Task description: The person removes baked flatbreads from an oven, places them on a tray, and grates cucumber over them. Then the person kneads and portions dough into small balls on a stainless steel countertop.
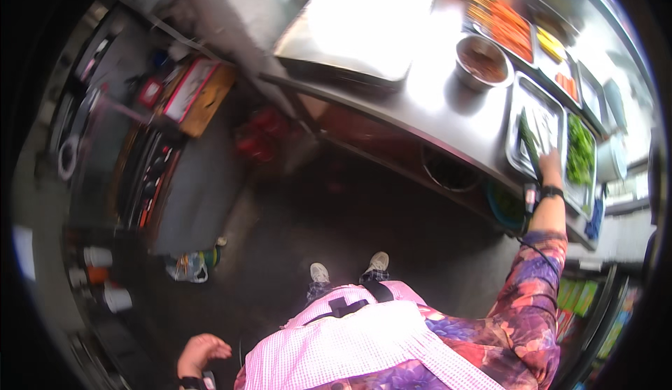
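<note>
At the right, my right hand (551, 167) reaches over a shallow metal tray (513, 151) on the counter. Its fingers close on the near end of a long, slim, dark green vegetable (528, 135), perhaps a cucumber, which lies along the tray. The fingertips are small and partly hidden. Beside this tray, leafy greens (579, 151) fill another one. Low at the left, away from the counter, my left hand (204, 350) hangs with loosely bent fingers and holds nothing.
A steel bowl (484, 62) of reddish-brown food stands on the steel counter (437, 121). Beyond it are a tray of orange strips (509, 30) and yellow pieces (551, 44). A large, glaring flat-topped metal unit (357, 26) is farther left. A plastic bag (187, 268) lies on the floor.
</note>
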Tool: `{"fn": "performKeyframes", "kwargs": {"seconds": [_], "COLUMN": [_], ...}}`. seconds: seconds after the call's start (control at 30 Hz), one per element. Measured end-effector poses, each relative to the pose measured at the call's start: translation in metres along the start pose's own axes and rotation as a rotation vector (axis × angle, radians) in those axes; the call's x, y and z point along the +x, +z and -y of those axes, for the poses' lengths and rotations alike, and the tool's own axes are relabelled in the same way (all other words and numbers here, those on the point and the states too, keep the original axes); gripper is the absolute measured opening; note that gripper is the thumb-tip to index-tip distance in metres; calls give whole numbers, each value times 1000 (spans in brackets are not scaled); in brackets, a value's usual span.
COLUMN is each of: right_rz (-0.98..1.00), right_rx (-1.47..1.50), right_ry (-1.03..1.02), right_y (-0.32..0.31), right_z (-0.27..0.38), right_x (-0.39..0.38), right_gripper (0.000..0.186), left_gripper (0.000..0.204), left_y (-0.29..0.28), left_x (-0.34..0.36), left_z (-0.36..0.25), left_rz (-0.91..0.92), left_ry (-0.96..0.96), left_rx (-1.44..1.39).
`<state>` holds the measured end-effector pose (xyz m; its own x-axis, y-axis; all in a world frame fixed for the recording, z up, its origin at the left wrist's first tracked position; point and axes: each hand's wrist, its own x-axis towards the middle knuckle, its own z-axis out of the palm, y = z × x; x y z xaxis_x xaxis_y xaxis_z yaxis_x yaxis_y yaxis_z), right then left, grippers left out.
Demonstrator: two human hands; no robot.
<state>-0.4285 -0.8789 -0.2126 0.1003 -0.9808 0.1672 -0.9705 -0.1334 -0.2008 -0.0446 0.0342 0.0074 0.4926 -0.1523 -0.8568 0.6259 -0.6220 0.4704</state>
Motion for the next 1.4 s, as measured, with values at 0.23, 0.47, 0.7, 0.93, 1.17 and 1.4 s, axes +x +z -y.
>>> {"fn": "performKeyframes", "kwargs": {"seconds": [0.23, 0.47, 0.7, 0.93, 1.17, 1.4], "right_rz": [-505, 323, 632, 1006, 1819, 2285], "right_rx": [496, 1437, 1485, 1503, 1043, 646], "right_ry": [-95, 120, -150, -509, -1094, -1533], "right_y": [-13, -71, -121, -175, -259, -300], "right_z": [32, 159, 317, 440, 545, 632], "right_x": [-48, -242, -434, -623, -806, -960], "right_gripper": [46, 42, 45, 34, 16, 17], "left_gripper": [30, 24, 25, 21, 25, 23], "left_y": [-48, -175, -370, -479, -509, -553], "left_x": [-4, -34, -82, -195, -207, -173], "left_z": [2, 18, 61, 155, 217, 267], "left_rz": [-70, -411, -783, -1185, -1204, -670], "left_ry": [601, 836, 1005, 1100, 1222, 1591], "left_rx": [-388, -295, -243, -415, -714, -1459]}}
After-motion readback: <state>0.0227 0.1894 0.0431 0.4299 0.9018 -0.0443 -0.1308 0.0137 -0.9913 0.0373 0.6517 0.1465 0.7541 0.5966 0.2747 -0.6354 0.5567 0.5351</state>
